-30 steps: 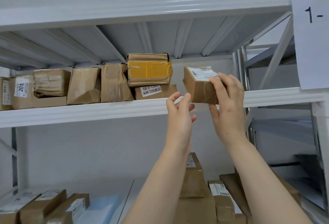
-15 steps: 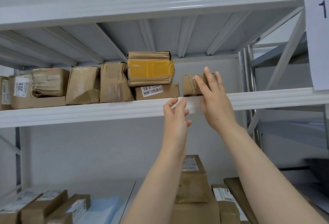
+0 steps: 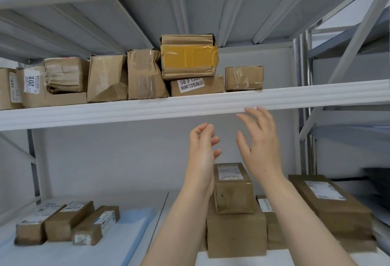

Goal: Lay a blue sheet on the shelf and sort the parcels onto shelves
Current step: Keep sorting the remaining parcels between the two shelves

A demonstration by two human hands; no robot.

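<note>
White steel shelving fills the view. My right hand (image 3: 261, 149) is empty, fingers spread, just below the front edge of the upper shelf (image 3: 126, 111). My left hand (image 3: 202, 151) hangs beside it, loosely curled, holding nothing.

Change noted: the small parcel (image 3: 244, 78), gripped by my right hand a second ago, now stands at the right end of the upper row, just beside the flat labelled parcel (image 3: 197, 86). That placement looks complete.

Stacked parcels (image 3: 236, 232) wait on the lower shelf (image 3: 232, 262), beside the blue sheet (image 3: 137, 221); one of them is probably next.
</note>
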